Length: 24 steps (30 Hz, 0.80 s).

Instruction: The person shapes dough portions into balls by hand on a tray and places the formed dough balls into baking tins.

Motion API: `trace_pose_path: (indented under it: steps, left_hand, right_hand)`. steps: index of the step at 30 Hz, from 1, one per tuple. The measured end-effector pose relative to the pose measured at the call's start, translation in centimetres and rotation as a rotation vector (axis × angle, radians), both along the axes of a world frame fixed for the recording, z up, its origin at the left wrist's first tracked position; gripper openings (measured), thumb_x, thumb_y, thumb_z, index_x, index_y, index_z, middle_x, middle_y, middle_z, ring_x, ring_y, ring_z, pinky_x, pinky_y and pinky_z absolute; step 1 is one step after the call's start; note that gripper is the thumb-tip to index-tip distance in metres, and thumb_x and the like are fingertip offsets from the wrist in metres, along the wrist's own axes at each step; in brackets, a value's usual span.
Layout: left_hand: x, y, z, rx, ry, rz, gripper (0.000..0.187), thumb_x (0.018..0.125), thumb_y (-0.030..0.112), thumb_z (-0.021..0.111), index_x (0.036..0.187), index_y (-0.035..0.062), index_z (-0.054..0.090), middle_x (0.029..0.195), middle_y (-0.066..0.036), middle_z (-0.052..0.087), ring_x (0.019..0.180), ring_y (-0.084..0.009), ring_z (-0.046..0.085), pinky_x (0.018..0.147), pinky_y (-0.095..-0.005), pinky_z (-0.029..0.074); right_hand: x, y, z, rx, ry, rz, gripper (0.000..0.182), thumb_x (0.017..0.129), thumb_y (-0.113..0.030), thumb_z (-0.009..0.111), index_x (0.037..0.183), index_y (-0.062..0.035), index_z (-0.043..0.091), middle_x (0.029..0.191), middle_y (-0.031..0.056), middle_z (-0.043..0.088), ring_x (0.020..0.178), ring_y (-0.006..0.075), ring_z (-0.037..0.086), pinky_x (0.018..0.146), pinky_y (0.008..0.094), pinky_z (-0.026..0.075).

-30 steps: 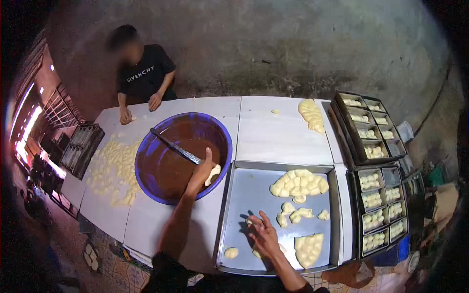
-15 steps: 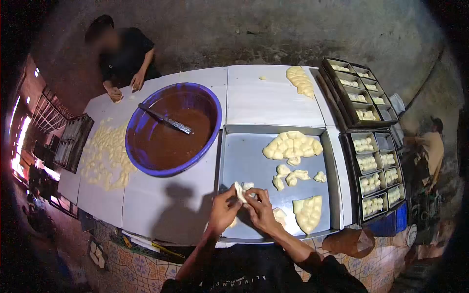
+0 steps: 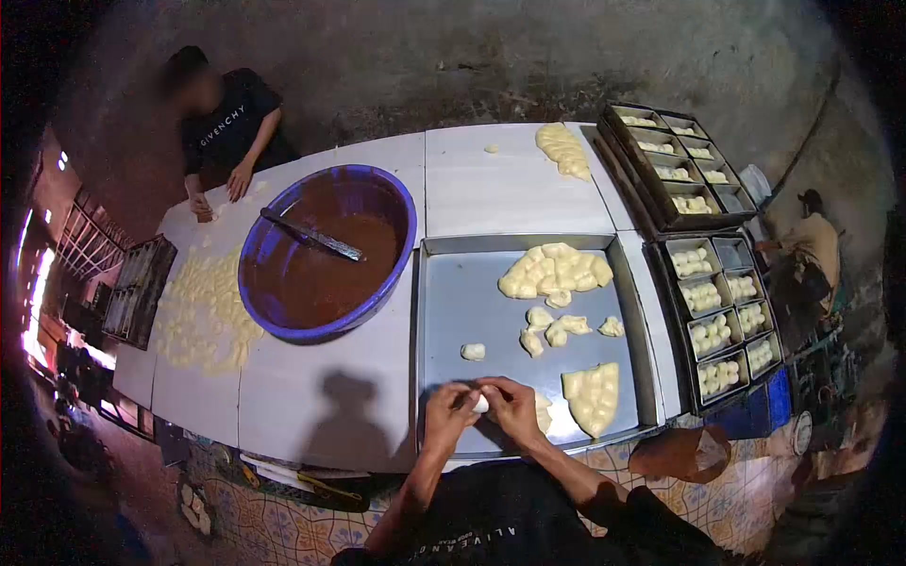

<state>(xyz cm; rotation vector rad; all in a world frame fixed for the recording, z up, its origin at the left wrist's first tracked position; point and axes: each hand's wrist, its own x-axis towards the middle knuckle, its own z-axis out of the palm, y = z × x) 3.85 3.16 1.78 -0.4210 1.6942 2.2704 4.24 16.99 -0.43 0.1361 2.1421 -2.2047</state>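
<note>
Between the fingers of my left hand (image 3: 449,413) and my right hand (image 3: 512,407) is a small white dough piece (image 3: 481,404). Both hands are closed on it, low over the front of a grey metal tray (image 3: 453,311). Just beyond my hands a single dough ball (image 3: 473,352) lies in the tray. A large scored dough slab (image 3: 555,272) rests toward the back, with several loose dough lumps (image 3: 557,330) in front of it. To the right of my right hand lies a wedge of dough (image 3: 592,398); another piece is partly hidden behind that hand.
A blue basin (image 3: 408,203) of brown filling holds a spatula (image 3: 311,236). Many dough pieces (image 3: 203,311) cover the table's left side, where a co-worker (image 3: 231,132) handles something small. Baking tins (image 3: 672,247) with dough balls stand at right; another person (image 3: 812,245) is beyond.
My hands have come lower and nearer to me with the dough piece between them. The dough ball beyond them now shows fully. The whole view has shifted slightly.
</note>
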Motion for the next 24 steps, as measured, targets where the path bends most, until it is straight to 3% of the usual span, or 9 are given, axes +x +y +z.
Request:
trace_pose_path:
  steps: [4,5,8,15,17,19,21,23,24]
  left_hand:
    - [-0.2,-1.5,-2.0,-0.421,0.371,-0.156,0.028,0.081,0.000,0.068,0.105,-0.0004,0.054,0.094,-0.008,0.060,0.086,-0.0198,0.064,0.076,-0.0307,0.056]
    - [-0.2,-1.7,-1.7,-0.424,0.371,-0.156,0.028,0.081,0.000,0.068,0.105,-0.0004,0.054,0.094,-0.008,0.060,0.086,-0.0198,0.064,0.076,-0.0307,0.056]
    - [0.1,-1.6,2.0,0.068,0.323,-0.074,0.038,0.078,-0.014,0.056,0.112,0.0018,0.048,0.102,-0.007,0.052,0.085,-0.0224,0.065,0.078,-0.0316,0.053]
    - [-2.0,-4.1,-0.4,-0.314,0.577,0.259,0.016,0.082,-0.011,0.055,0.095,-0.0013,0.053,0.094,-0.007,0.056,0.085,-0.0198,0.065,0.083,-0.0328,0.050]
    - [-1.9,-4.8,-1.0,-0.267,0.533,0.273,0.012,0.086,-0.007,0.053,0.096,-0.0017,0.054,0.086,-0.008,0.061,0.086,-0.0184,0.066,0.081,-0.0318,0.049]
    - [-1.2,-5.6,-0.7,-0.238,0.361,0.235,0.007,0.089,-0.002,0.054,0.097,-0.0013,0.054,0.083,-0.009,0.065,0.086,-0.0180,0.066,0.079,-0.0297,0.049]
    - [-0.4,-6.0,-1.5,-0.261,0.361,0.271,0.007,0.091,0.002,0.053,0.097,-0.0006,0.055,0.080,-0.010,0.067,0.083,-0.0178,0.066,0.078,-0.0282,0.048]
    - [-0.2,-5.5,-0.6,-0.506,0.440,0.254,0.008,0.090,0.002,0.054,0.097,-0.0007,0.055,0.081,-0.012,0.068,0.079,-0.0180,0.066,0.077,-0.0287,0.049]
    - [-0.5,-5.3,-1.2,-0.323,0.362,0.296,0.009,0.090,0.002,0.054,0.098,-0.0020,0.054,0.081,-0.012,0.067,0.079,-0.0186,0.066,0.076,-0.0299,0.050]
  right_hand:
    - [-1.1,0.4,-0.3,0.354,0.220,0.077,0.038,0.091,-0.021,0.063,0.124,-0.0035,0.059,0.096,0.0058,0.063,0.087,0.0182,0.058,0.082,0.0286,0.047]
    - [-1.4,0.9,-0.2,-0.030,-0.182,0.273,0.042,0.093,-0.022,0.060,0.130,-0.0045,0.054,0.100,0.0036,0.063,0.089,0.0145,0.057,0.078,0.0293,0.048]
    - [-2.4,2.0,1.9,-0.320,-0.448,0.637,0.044,0.095,-0.015,0.055,0.137,-0.0053,0.046,0.116,0.0060,0.062,0.089,0.0110,0.059,0.070,0.0249,0.047]
    - [-13.0,1.7,-3.3,0.199,0.154,0.085,0.032,0.077,-0.005,0.064,0.108,-0.0035,0.069,0.096,0.0101,0.069,0.088,0.0136,0.063,0.079,0.0281,0.050]
    - [-15.5,3.2,-6.3,0.165,-0.161,0.362,0.038,0.072,-0.004,0.064,0.110,-0.0017,0.068,0.105,0.0147,0.069,0.091,0.0251,0.067,0.077,0.0324,0.052]
    - [-15.0,3.0,-6.8,0.340,0.270,0.123,0.039,0.071,-0.002,0.062,0.110,-0.0009,0.067,0.103,0.0177,0.069,0.092,0.0286,0.067,0.078,0.0340,0.052]
    - [-14.7,3.4,-6.6,0.598,0.325,0.119,0.038,0.071,0.001,0.059,0.108,0.0011,0.067,0.103,0.0199,0.068,0.093,0.0310,0.067,0.081,0.0353,0.052]
    - [-13.2,2.9,-1.4,0.533,-0.012,0.295,0.037,0.071,0.004,0.054,0.105,0.0028,0.067,0.103,0.0221,0.067,0.095,0.0364,0.065,0.085,0.0381,0.051]
    - [-13.1,3.1,-2.0,0.543,0.100,0.334,0.037,0.070,0.004,0.054,0.105,0.0027,0.066,0.104,0.0223,0.066,0.096,0.0376,0.063,0.087,0.0397,0.049]
